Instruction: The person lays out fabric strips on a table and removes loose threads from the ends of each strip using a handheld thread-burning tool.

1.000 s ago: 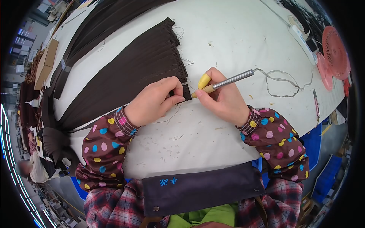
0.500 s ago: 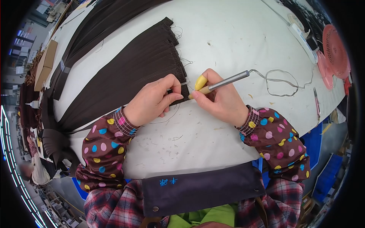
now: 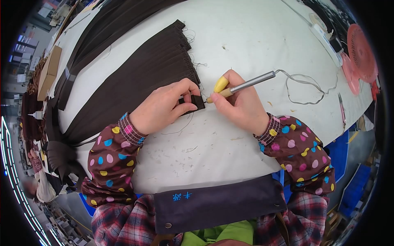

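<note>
My left hand (image 3: pixel 166 105) pinches the end of a dark brown fabric strip (image 3: pixel 198 102) between thumb and fingers. The strip lies at the near edge of a fanned stack of dark strips (image 3: pixel 135 74), whose stitched ends trail loose threads. My right hand (image 3: pixel 240 102) grips a corded pen-like tool (image 3: pixel 254 80) with a metal barrel and a wood-coloured front part. A yellow cover (image 3: pixel 221 84) sits on one right finger. The tool's thin dark tip is just beside the strip's end; whether they touch, I cannot tell.
The tool's cord (image 3: pixel 305 101) loops across the white table (image 3: pixel 230 156). At the right are a pink fan (image 3: pixel 361 53), a power strip (image 3: pixel 327 44) and tweezers-like tool (image 3: pixel 341 108). More dark strips (image 3: pixel 94 37) lie at upper left, near a cardboard box (image 3: pixel 49 73).
My right hand has drawn the tool slightly right, away from the strip's end. My left hand has shifted slightly and still holds the strip, with more of its end exposed.
</note>
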`<state>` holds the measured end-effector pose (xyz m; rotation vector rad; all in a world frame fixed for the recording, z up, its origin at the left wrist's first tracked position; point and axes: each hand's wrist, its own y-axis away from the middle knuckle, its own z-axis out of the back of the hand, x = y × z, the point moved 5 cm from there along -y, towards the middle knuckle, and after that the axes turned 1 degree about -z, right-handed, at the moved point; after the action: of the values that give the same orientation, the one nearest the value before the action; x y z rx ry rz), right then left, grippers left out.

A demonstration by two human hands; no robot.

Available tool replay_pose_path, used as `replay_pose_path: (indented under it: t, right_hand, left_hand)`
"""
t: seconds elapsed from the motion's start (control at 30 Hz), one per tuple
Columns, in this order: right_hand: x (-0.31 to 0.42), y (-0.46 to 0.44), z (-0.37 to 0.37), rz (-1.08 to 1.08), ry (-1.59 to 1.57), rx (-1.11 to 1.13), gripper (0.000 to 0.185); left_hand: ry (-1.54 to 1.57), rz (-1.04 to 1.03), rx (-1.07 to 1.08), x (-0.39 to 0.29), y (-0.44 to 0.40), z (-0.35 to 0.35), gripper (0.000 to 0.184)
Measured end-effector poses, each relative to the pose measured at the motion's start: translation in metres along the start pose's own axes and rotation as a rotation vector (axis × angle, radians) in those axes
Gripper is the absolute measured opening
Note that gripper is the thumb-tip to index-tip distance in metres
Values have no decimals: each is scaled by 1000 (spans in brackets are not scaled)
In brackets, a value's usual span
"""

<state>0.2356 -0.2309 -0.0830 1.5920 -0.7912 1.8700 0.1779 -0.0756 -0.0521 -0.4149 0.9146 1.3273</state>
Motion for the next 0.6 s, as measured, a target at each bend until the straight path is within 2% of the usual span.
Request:
replay_pose_path:
  t: [0.07, 0.27, 0.37, 0.47, 0.6]
  right_hand:
    - [1, 0, 1, -16, 6, -1, 22]
    - [-1, 1, 2, -19, 18, 27, 22]
    - [-2, 1, 0, -13, -2, 41, 23]
    - [-2, 2, -3, -2, -18, 54, 23]
    - [-4, 2, -4, -9, -3, 59, 23]
  left_hand:
    - [-185, -216, -16, 0, -5, 0, 18]
    - [-200, -252, 146, -1, -21, 2, 12]
    - [-162, -203, 200, -1, -22, 3, 11]
    - [-42, -113, 150, 2, -17, 2, 11]
    - [-34, -207, 77, 7, -14, -1, 6]
